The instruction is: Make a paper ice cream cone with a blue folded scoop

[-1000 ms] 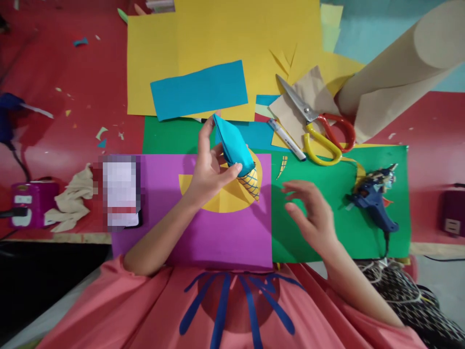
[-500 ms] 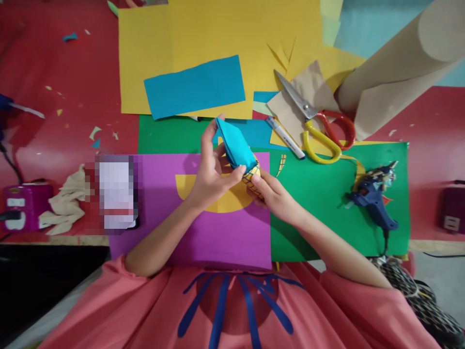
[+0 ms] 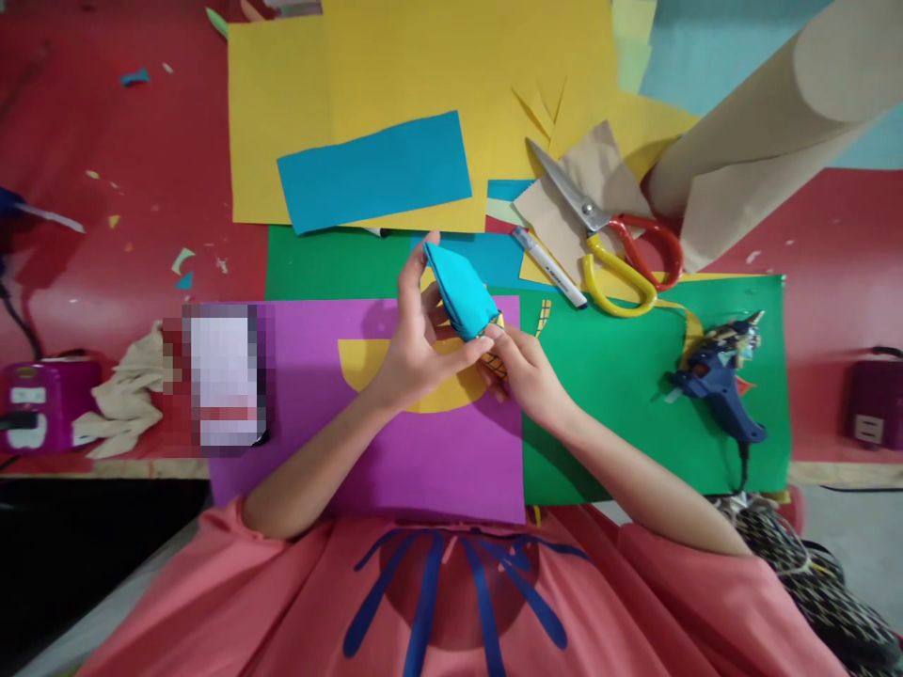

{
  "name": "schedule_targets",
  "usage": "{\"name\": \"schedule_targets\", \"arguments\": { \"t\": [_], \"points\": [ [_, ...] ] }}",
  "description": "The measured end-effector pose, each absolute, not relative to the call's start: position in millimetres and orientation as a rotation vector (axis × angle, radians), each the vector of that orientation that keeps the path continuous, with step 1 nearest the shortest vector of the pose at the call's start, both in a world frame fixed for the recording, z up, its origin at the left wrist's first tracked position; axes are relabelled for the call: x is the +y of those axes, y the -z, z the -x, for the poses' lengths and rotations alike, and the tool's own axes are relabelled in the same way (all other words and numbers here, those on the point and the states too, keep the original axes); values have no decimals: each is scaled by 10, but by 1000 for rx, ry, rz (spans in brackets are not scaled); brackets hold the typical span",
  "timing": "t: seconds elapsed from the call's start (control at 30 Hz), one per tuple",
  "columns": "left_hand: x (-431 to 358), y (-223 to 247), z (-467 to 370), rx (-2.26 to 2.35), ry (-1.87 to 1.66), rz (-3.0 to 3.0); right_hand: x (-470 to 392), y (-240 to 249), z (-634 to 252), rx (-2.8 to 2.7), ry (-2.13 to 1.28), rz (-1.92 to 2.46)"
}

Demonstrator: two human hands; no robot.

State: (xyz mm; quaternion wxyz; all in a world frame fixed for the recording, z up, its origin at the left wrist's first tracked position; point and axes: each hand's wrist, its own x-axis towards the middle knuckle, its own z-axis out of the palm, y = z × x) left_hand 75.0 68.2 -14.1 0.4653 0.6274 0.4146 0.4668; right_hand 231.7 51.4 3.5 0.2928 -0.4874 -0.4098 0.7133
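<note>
A folded blue paper piece [image 3: 460, 287] with a yellow, dark-lined cone-like part [image 3: 496, 361] at its lower end is held between my two hands. My left hand [image 3: 418, 348] wraps round the blue piece, its thumb reaching the join with the yellow part. At that join my right hand [image 3: 530, 374] pinches the yellow part, close to the left thumb; its lower fingers are partly hidden beneath. Below them a yellow half-round sheet [image 3: 437, 390] lies on a purple sheet [image 3: 437, 461].
Scissors [image 3: 593, 221], a marker [image 3: 550, 267] and a blue strip [image 3: 373, 172] lie beyond my hands. A glue gun [image 3: 720, 381] rests on the green sheet [image 3: 607, 414] at right, below a brown paper roll [image 3: 748, 122]. A blurred phone [image 3: 224, 376] is at left.
The blue and yellow piece has tilted and shifted slightly down. My right fingertips have moved up onto the join, covering more of the yellow part. My left thumb has slid right.
</note>
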Motion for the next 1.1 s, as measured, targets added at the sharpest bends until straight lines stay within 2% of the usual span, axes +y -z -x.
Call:
{"name": "schedule_targets", "arguments": {
  "t": [0.17,0.5,0.83,0.97,1.1],
  "points": [
    [723,204,-710,954,-1141,-1564,539,-38,-2354,-1049,-1951,1197],
    [702,118,-753,1042,-1161,-1384,542,13,-2350,-1091,-1886,1262],
    [716,97,-795,1207,-1256,-1311,522,93,-2379,-1887,-795,1334],
    [695,82,-858,1180,-1277,-1247,512,129,-2350,-1975,-639,1305],
    [701,84,-879,1179,-1292,-1195,531,134,-2364,-1976,-647,1291]
  ]
}}
